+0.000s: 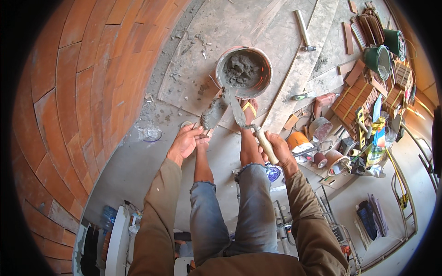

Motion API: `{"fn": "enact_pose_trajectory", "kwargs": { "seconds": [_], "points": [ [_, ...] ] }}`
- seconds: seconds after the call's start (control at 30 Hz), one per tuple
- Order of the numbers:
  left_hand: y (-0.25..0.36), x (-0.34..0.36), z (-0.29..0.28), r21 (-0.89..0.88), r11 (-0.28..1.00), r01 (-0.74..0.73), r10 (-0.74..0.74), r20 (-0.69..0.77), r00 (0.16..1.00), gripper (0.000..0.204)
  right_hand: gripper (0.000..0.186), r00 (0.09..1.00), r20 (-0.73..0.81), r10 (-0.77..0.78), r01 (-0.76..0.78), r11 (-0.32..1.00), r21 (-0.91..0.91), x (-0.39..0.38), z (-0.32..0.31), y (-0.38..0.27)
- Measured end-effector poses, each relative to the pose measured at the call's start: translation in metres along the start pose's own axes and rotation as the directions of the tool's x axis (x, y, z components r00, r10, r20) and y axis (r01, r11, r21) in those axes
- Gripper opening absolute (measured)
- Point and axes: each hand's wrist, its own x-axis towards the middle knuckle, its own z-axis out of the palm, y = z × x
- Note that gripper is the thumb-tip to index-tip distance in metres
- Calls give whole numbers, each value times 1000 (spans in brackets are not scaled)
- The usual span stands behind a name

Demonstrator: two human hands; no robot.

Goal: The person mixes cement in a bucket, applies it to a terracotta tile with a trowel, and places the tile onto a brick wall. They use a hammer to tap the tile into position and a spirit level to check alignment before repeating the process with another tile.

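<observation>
My left hand is closed on a narrow piece of tile that carries a lump of grey mortar. My right hand grips the pale wooden handle of a trowel, whose mortar-smeared blade angles up and left, its tip by the upper end of the piece in my left hand. Just beyond stands a bucket holding grey mortar. My legs and sandalled feet show below it, partly hidden by the tool and the piece.
A curved terracotta-tiled wall runs along the left. Long boards lie right of the bucket, with a hammer. Farther right are stacked tiles, green buckets, a red drill and assorted containers. Metal frames stand at lower right.
</observation>
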Motion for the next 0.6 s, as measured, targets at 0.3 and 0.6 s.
{"fn": "enact_pose_trajectory", "kwargs": {
  "seconds": [0.3, 0.6],
  "points": [
    [0, -16, 21, -9, 998, -54, 55, 45, 997, 25, 42, 991, -114, -67, 7, 887, -461, 15, 13, -17],
    [-13, -6, 8, 126, 989, -72, 81, -68, 994, 29, 44, 979, -199, -52, -76, 808, -584, -48, 7, -13]
  ]
}}
